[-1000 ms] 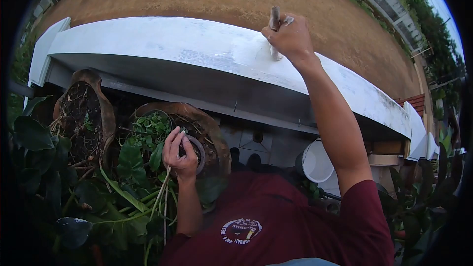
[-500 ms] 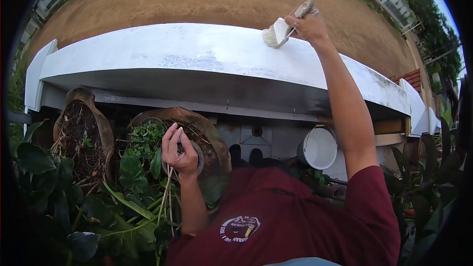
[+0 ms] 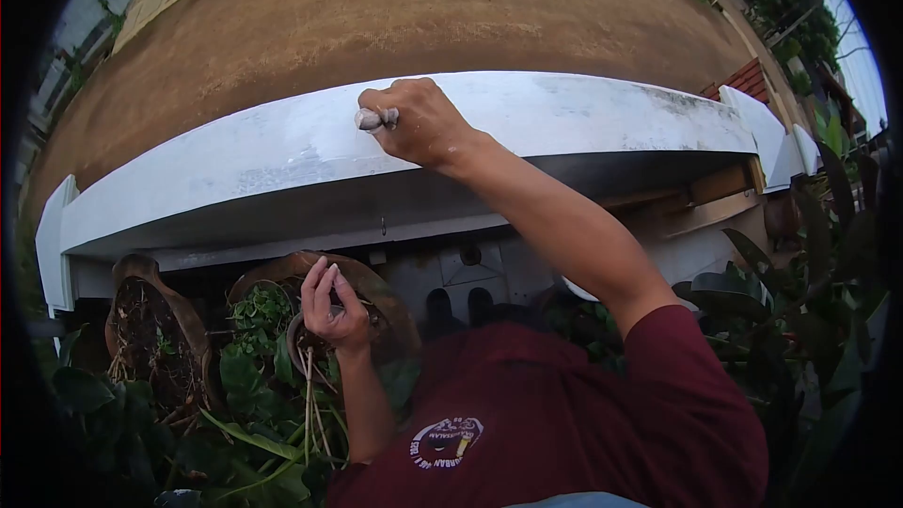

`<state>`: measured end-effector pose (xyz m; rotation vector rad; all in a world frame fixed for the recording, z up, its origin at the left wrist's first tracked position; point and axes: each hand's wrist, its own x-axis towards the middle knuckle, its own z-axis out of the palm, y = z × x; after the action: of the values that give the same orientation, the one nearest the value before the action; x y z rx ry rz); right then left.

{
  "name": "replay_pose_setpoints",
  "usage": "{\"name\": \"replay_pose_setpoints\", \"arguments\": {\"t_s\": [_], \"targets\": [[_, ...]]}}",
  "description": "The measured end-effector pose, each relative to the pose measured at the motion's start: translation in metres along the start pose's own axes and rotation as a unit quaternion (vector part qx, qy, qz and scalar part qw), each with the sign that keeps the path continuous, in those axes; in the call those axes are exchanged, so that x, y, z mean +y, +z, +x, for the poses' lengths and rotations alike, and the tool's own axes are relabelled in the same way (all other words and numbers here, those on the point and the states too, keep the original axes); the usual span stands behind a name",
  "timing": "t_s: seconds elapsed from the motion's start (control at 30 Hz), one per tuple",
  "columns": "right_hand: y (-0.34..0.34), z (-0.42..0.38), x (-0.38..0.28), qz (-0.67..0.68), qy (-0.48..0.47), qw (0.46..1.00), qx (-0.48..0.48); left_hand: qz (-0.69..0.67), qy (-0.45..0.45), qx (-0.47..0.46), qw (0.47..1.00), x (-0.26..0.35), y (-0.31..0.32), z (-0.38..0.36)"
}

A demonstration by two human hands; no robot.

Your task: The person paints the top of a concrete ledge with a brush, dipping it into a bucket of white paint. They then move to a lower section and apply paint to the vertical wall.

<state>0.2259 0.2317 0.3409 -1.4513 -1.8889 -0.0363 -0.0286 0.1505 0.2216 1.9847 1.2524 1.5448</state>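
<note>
My right hand is wrapped round a paintbrush, whose handle end points up towards me. The bristles are hidden beneath the hand, over the white-painted top of a long, curved wall. Greyish patches show through the paint left of the brush and near the wall's right end. My left hand hovers above the potted plants with its fingers loosely bent and apart, holding nothing. White smudges mark its fingertips.
Clay pots with soil and green plants stand at lower left. A white bucket is mostly hidden behind my right arm. Dark leaves crowd the right side. Beyond the wall lies brown ground.
My right hand has moved left along the wall with the paintbrush, which now points its handle at me. The view has shifted. My left hand keeps its loose pose; my arm now covers most of the bucket.
</note>
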Motion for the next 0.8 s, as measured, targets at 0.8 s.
{"name": "replay_pose_setpoints", "arguments": {"t_s": [0.8], "targets": [[-0.076, -0.023, 0.043, -0.115, 0.21, 0.971, -0.002, 0.037, 0.051, -0.054, 0.997, 0.011, 0.011, -0.01]]}}
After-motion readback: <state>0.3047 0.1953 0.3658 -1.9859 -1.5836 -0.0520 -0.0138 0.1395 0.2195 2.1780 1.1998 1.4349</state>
